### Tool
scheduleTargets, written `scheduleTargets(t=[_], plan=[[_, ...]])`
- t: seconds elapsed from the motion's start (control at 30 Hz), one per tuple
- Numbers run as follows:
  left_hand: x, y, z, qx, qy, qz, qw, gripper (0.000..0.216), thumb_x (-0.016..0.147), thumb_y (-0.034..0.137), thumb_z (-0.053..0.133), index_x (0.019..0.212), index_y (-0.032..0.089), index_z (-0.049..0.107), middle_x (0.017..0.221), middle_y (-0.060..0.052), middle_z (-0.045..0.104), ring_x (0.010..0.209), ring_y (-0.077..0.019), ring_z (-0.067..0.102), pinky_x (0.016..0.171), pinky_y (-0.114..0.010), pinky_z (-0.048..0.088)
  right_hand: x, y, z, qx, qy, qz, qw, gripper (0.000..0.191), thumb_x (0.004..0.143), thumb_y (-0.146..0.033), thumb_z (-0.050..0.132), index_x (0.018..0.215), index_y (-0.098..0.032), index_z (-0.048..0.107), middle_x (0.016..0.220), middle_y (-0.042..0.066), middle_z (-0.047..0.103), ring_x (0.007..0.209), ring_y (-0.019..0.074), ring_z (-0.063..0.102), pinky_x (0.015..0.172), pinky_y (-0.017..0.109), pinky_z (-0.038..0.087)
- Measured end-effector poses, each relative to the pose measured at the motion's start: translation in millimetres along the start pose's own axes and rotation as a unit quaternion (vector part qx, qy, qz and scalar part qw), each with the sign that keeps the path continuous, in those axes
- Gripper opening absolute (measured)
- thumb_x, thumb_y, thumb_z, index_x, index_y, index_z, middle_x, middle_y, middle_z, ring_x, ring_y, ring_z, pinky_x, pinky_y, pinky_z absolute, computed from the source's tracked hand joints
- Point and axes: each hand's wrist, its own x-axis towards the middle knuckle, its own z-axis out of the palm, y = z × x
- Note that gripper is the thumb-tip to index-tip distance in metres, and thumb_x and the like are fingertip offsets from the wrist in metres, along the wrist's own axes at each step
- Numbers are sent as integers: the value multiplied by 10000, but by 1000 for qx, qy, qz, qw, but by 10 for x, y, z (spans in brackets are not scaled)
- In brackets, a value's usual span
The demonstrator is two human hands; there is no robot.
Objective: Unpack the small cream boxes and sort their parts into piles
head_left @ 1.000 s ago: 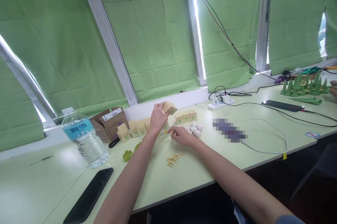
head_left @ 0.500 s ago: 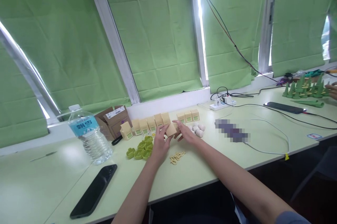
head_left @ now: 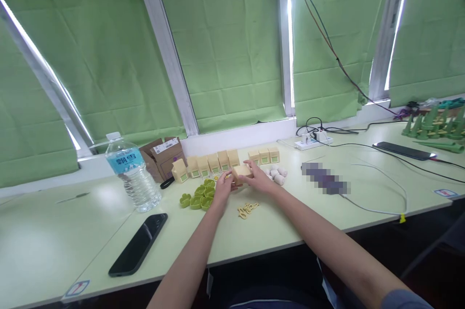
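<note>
Phone [head_left: 140, 244] lies near the table [head_left: 54, 236] edge, no writing visible. Left hand [head_left: 221, 192] and right hand [head_left: 260, 181] both pinch one tan block [head_left: 241, 172], low over the table, just in front of the row [head_left: 213, 163]. Risk: a forward nudge likely topples the row. Bottle [head_left: 132, 173] label is blue, characters unreadable. Box [head_left: 164, 153] sticker too small to read.

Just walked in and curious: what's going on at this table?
A person is working with both hands at a pale green table. The left hand and right hand together hold a small tan block just in front of a row of similar blocks along the wall. Green flower-shaped pieces, yellow bits and white pieces lie close by; a water bottle and phone sit to the left.
</note>
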Motion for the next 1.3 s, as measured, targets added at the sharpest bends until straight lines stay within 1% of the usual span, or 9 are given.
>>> scheduleTargets(t=[0.07,0.13,0.33,0.47,0.67,0.83,0.97,1.13,1.3], plan=[[10,-13,-4,-30,-11,0,1000,390,895,367,520,1240,185,539,920,-73,723,747,-180,719,750,-331,564,-8,-13,-8,-34,0,-26,999,615,823,-470,675,1343,-238,443,1315,112,536,1205,250,524,1033,416,419],[14,-25,-9,-25,-12,4,1000,420,871,405,554,1229,185,542,920,-68,722,758,-178,719,755,-324,560,-11,-15,-12,-44,-9,-38,998,603,827,-468,671,1345,-239,464,1330,112,535,1225,252,509,1046,412,395],[-10,-21,-12,-17,-16,9,1000,418,839,437,595,1172,188,561,965,-81,706,776,-160,692,788,-334,557,2,53,-13,-61,-27,-62,996,738,704,-413,800,1340,-236,468,1308,109,534,1202,259,513,1010,401,408],[-34,-2,-14,-3,-32,15,999,423,833,466,597,1153,190,561,935,-70,700,775,-163,684,761,-325,549,19,96,-8,-84,-25,-68,994,697,685,-356,818,1292,-223,501,1235,101,560,1151,256,530,977,400,420],[-7,-27,-24,4,-35,24,999,448,819,464,617,1162,184,543,858,-49,696,763,-168,673,751,-315,535,34,125,3,-99,-16,-77,992,676,689,-382,818,1271,-224,511,1197,95,567,1128,253,535,959,396,429],[2,-46,-8,8,-31,28,999,388,848,407,605,1157,175,564,1018,-106,684,795,-173,671,798,-354,550,25,141,1,-109,-17,-81,991,671,682,-403,826,1257,-236,524,1186,88,567,1106,254,547,947,400,438],[-27,-15,-22,24,-49,25,998,389,854,364,609,1192,178,567,1112,-135,661,837,-186,672,799,-359,550,30,165,-4,-115,-17,-81,990,663,692,-450,812,1250,-238,524,1176,85,569,1090,251,554,928,395,448],[-62,37,-48,49,-48,32,997,477,845,413,621,1254,177,552,1166,-153,647,894,-211,670,792,-365,538,32,159,-8,-125,-15,-75,989,668,702,-469,802,1258,-240,511,1181,87,569,1080,247,564,924,388,450],[-53,33,-23,81,-42,57,994,450,866,365,585,1267,162,556,1116,-150,665,897,-212,664,821,-372,533,5,94,-20,-143,-21,-76,987,649,717,-477,792,1258,-249,514,1189,87,564,1110,251,553,931,390,446]])
